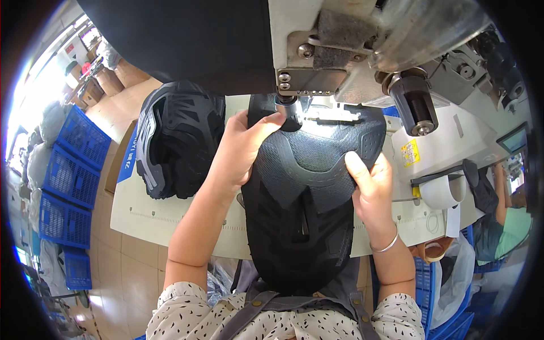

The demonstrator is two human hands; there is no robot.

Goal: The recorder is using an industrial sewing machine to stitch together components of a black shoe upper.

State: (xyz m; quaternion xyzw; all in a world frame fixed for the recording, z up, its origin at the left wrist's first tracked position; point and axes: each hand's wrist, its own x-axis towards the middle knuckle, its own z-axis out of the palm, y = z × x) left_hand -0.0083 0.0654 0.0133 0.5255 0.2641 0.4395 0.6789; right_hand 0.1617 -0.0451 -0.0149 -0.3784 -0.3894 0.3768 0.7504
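Note:
A large black piece that looks like a shoe upper (303, 235) lies spread under the head of a sewing machine (317, 62). Its far part is glossy and textured, with small perforations at the right, while the near part is matte with a slot in the middle. My left hand (235, 147) grips its left edge, thumb on top close to the machine's metal post (290, 116). On the right edge, my right hand (373, 184) pinches the piece, thumb above and fingers mostly hidden beneath. The piece's near end hangs over the table edge.
A stack of similar black uppers (181, 141) sits on the white table (153, 218) at left. Blue crates (68, 175) line the floor farther left. A white roll (445, 192) stands at right, with another person's arm (500, 192) beyond. A black cylinder (413, 105) hangs from the machine.

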